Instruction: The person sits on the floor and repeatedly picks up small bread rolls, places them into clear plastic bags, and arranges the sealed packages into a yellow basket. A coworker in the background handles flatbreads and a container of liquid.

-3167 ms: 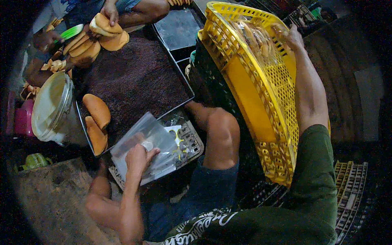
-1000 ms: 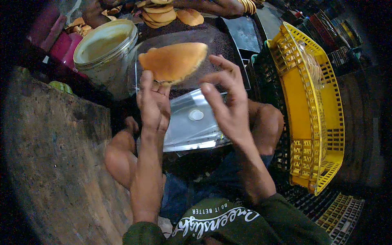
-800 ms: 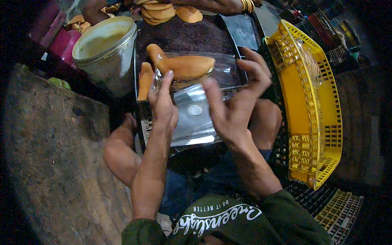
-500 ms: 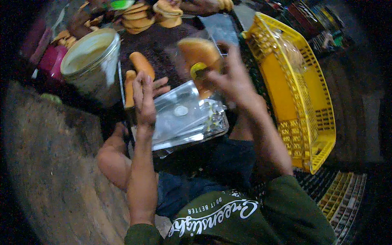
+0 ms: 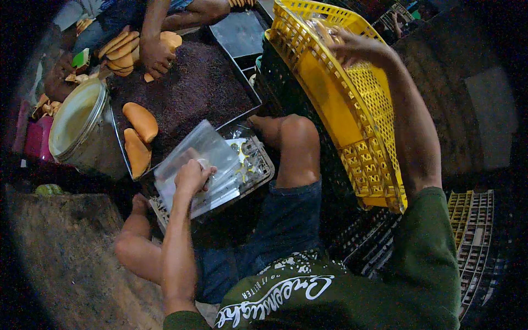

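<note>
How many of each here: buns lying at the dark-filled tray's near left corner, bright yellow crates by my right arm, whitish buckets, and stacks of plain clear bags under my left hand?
Buns at that corner: 2
Yellow crate: 1
Whitish bucket: 1
Stack of clear bags: 1
Total: 5

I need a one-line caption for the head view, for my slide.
Left hand on clear plastic bags, right hand at wrapped buns in a yellow crate.

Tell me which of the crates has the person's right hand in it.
The large yellow crate at upper right: the right hand is beside the bagged bread inside. The stacked crates at lower right have no hand in them.
</note>
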Demonstrator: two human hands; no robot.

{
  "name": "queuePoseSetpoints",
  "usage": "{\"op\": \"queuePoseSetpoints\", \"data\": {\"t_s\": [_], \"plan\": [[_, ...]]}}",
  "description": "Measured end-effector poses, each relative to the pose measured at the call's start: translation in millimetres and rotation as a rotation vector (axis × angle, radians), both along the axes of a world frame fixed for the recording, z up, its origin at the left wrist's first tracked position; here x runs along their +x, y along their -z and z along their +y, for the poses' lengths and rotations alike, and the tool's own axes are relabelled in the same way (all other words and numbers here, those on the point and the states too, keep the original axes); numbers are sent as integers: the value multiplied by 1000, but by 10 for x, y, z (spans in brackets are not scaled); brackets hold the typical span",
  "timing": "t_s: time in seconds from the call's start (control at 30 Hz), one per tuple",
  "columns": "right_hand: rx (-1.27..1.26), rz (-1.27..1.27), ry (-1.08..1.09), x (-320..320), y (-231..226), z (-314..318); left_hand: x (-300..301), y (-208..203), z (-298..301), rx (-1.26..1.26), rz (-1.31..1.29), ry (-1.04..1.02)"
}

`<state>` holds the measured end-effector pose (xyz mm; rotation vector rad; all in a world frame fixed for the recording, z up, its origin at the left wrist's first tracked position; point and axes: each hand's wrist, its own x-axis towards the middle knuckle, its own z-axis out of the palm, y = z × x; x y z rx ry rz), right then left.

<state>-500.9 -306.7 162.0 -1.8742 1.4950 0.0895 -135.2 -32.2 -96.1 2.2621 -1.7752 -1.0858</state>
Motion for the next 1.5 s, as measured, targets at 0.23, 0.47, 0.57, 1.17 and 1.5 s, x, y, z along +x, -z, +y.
{"op": "queuePoseSetpoints", "data": {"t_s": [0.23, 0.47, 0.57, 1.17, 1.5], "plan": [[-421, 38, -897, 2109, 94, 1261, -195, -318, 245, -460, 576, -350], [-88, -940, -134, 2210, 967, 1886, 64, -422, 129, -390, 1314, -825], [117, -1181, 264, 2107, 1350, 2095, 270, -531, 60, -583, 1660, -1041], [-344, -490, -993, 3095, 820, 1584, 913, -1146, 431, -752, -190, 46], [-17, -1243, 255, 2345, 1199, 1669, 564, -689, 15, -869, 1314, -933]]}}
